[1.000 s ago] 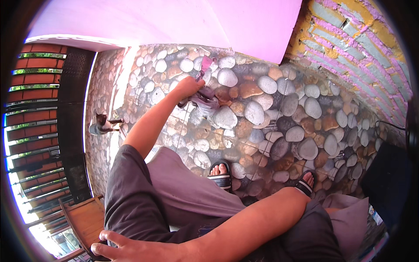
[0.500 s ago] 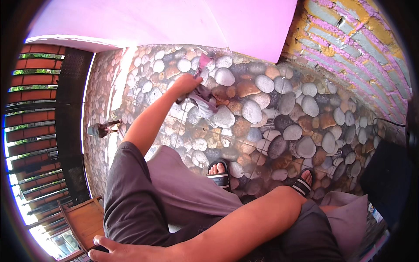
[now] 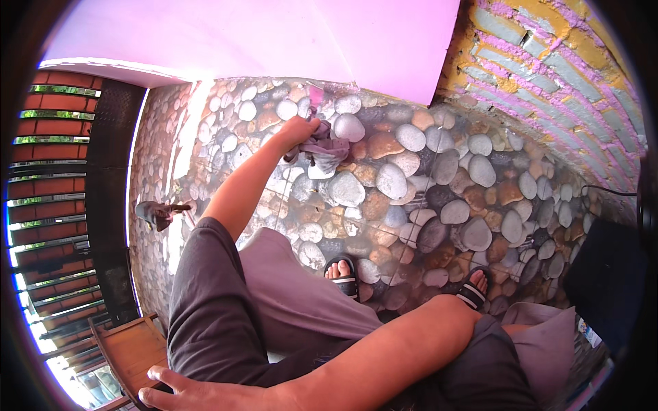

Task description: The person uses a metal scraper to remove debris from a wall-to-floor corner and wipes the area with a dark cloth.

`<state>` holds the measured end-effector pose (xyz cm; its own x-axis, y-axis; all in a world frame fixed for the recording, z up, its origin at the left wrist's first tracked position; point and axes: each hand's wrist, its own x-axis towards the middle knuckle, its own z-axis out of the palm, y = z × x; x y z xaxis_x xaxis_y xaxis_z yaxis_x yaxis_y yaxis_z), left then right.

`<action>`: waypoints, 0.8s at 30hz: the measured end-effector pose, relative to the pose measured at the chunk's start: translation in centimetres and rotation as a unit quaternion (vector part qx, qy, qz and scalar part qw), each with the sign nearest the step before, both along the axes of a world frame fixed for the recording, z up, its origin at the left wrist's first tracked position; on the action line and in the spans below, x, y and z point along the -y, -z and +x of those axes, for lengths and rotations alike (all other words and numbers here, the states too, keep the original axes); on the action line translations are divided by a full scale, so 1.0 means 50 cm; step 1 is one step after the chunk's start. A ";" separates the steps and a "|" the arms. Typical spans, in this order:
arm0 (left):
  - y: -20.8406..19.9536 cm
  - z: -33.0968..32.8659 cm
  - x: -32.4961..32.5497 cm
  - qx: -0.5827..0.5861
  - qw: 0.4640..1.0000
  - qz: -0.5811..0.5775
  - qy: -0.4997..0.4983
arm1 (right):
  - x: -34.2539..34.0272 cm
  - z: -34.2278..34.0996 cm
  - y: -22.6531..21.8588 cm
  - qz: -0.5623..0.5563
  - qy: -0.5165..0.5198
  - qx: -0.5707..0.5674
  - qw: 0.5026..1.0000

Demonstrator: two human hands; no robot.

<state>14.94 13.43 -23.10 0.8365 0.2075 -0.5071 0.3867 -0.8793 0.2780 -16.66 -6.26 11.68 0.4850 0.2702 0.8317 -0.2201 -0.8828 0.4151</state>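
Observation:
My left hand [image 3: 300, 130] reaches down to the stone-patterned floor with its fingers closed round a crumpled grey-purple cloth [image 3: 327, 152]. Folds of the cloth spread out to the right of the fingers, on or just over the floor. Just beyond the fingers shows a small pink piece [image 3: 316, 96]; whether it belongs to the cloth I cannot tell. My right forearm crosses my lap toward the lower left. There my right hand [image 3: 195, 394] holds nothing visible, its fingers apart, near a brown wooden panel [image 3: 133, 353].
A pink wall [image 3: 274, 41] bounds the far side, and a rough painted brick wall [image 3: 555, 75] the right. A slatted gate [image 3: 62, 205] stands left. Nearby is a small grey-brown shape [image 3: 159, 214], kind unclear. My sandalled feet [image 3: 340, 274] rest on the patterned floor [image 3: 452, 171]. A dark object [image 3: 606, 281] is at right.
My left hand has shifted slightly right, and the cloth is bunched differently, its loose folds farther up. The grey-brown shape by the gate has changed outline and position slightly. My right hand stays put.

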 end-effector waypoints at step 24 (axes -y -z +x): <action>0.018 0.045 0.066 0.006 0.981 -0.141 -0.130 | 0.037 0.090 0.022 -0.536 0.811 0.234 -0.030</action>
<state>17.17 10.15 -23.99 0.7795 0.2684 -0.5660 0.5839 -0.6383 0.5016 -12.17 -8.13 10.57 0.5829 0.1948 0.7889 0.2807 0.8628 -0.4204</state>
